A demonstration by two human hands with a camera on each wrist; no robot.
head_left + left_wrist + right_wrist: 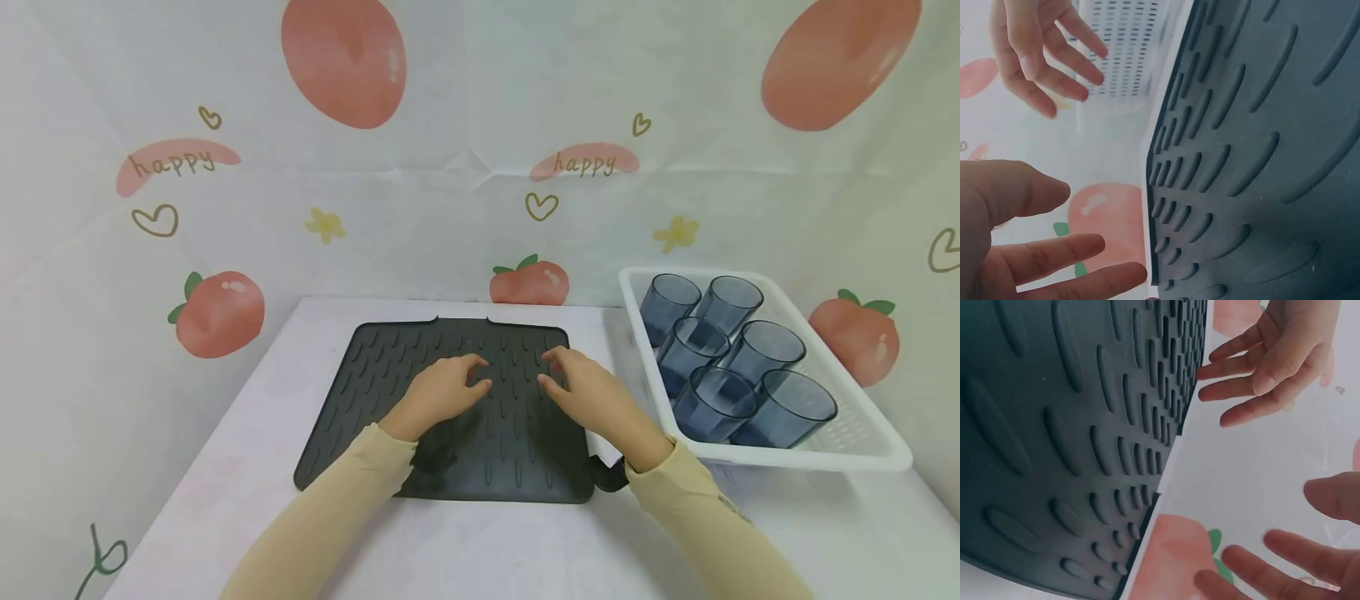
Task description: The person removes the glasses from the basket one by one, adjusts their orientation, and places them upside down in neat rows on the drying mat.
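Note:
A dark ridged drying mat (480, 467) lies flat on the white table. Over its middle hovers my left hand (438, 392), fingers relaxed and thumb apart, holding nothing. My right hand (592, 400) faces it above the mat's right part, likewise with loosely spread fingers and nothing in them. Both wrist views show the hands above the mat's raised ridges, with a gap between the fingertips. To the right, a white plastic basket (862, 417) carries several blue-tinted clear glasses (795, 400), standing in two rows with their rims up.
The table (510, 550) is covered in white and backed by a pale cloth (420, 217) printed with peaches, hearts and flowers. The basket stands close beside my right forearm, near the table's right edge.

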